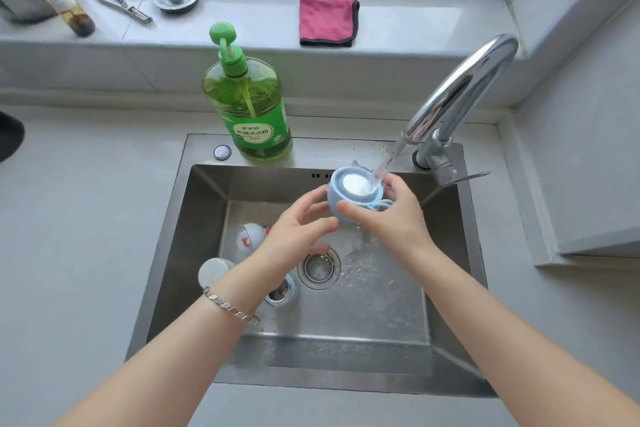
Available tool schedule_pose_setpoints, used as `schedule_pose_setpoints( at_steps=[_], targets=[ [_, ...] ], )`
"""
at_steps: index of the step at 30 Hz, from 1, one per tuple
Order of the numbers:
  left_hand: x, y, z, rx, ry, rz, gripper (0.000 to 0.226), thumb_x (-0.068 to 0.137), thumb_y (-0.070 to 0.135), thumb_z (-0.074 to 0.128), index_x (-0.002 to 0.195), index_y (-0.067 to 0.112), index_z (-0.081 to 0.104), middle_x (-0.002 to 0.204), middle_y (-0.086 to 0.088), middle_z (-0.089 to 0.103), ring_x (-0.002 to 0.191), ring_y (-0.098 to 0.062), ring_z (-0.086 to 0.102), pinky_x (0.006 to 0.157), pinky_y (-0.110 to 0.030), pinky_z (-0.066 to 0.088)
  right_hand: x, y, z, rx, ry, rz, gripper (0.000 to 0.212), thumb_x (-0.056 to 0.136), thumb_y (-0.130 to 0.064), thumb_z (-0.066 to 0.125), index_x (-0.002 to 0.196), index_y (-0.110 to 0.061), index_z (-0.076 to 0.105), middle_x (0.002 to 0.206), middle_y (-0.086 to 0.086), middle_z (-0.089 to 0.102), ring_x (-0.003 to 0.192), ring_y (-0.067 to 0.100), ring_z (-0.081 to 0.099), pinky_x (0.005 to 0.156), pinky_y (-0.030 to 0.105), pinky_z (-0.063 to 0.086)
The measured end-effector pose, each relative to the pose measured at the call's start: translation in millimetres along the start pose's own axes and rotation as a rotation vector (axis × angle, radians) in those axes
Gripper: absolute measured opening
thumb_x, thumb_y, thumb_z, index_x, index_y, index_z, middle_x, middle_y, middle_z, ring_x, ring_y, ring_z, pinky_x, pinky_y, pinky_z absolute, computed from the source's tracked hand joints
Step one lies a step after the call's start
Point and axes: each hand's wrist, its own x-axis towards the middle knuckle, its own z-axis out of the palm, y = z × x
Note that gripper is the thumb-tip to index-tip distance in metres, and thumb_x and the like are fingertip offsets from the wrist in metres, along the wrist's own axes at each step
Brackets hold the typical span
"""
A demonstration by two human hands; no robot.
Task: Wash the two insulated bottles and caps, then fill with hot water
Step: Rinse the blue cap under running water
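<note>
I hold the pale blue cap point(348, 196) upside down over the sink point(446, 274), both hands closed on it: my right hand point(394, 218) wraps its near and right side, my left hand point(298, 232) pinches its left edge. Water from the faucet point(460, 90) strikes the white inside of the cap and spills down near the drain point(318, 269). Below my left wrist, in the basin, lie a white cap point(249, 239) with red marks, a white-topped piece point(214, 272), and what seems an open bottle point(282, 293), largely hidden by my arm. The green dish soap point(249, 107) stands on the sink's back ledge. A pink cloth point(327, 21) lies on the windowsill.
</note>
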Motion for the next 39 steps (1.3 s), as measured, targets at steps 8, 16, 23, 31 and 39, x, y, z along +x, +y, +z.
schedule_pose_setpoints(
  at_steps=[8,16,23,31,39],
  targets=[
    [-34,-31,13,0.048,0.184,0.164,0.065,0.052,0.036,0.081,0.108,0.050,0.051,0.113,0.000,0.059,0.100,-0.014,0.064,0.084,-0.029,0.054,-54,5,9,0.358,-0.325,0.446,0.041,0.087,-0.047,0.054,0.094,-0.009,0.066,0.083,0.008,0.071,0.069,0.017,0.069,0.076,0.032,0.056],
    [-51,-38,-16,0.859,0.419,0.044,0.063,0.065,0.040,0.073,0.122,0.039,0.046,0.107,0.003,0.039,0.102,-0.016,0.046,0.073,-0.023,0.037,-61,50,0,-0.248,-0.162,0.366,0.038,0.088,-0.032,0.058,0.120,-0.012,0.053,0.104,0.007,0.065,0.092,0.020,0.062,0.087,0.036,0.050],
    [-77,-63,-60,0.962,0.349,-0.055,0.064,0.065,0.042,0.071,0.124,0.041,0.046,0.111,0.003,0.040,0.107,-0.020,0.048,0.081,-0.028,0.044,-69,53,33,-0.242,-0.211,0.399,0.015,0.091,-0.009,0.051,0.105,-0.007,0.056,0.076,0.006,0.060,0.065,0.016,0.055,0.057,0.024,0.040],
    [-72,-32,-212,0.505,0.811,0.049,0.060,0.068,0.034,0.077,0.119,0.025,0.046,0.112,-0.004,0.049,0.093,-0.022,0.054,0.082,-0.031,0.047,-62,16,114,-0.212,-0.346,0.337,0.012,0.093,-0.004,0.046,0.097,-0.009,0.056,0.073,0.003,0.060,0.060,0.013,0.055,0.049,0.013,0.043],
    [6,-50,-315,0.449,0.740,-0.224,0.051,0.070,0.037,0.074,0.110,0.023,0.045,0.121,-0.007,0.049,0.091,-0.026,0.052,0.079,-0.031,0.045,-44,0,164,-0.169,-0.297,0.386,0.016,0.091,-0.005,0.046,0.102,-0.009,0.057,0.076,0.003,0.062,0.062,0.013,0.057,0.048,0.012,0.041]
  ],
)
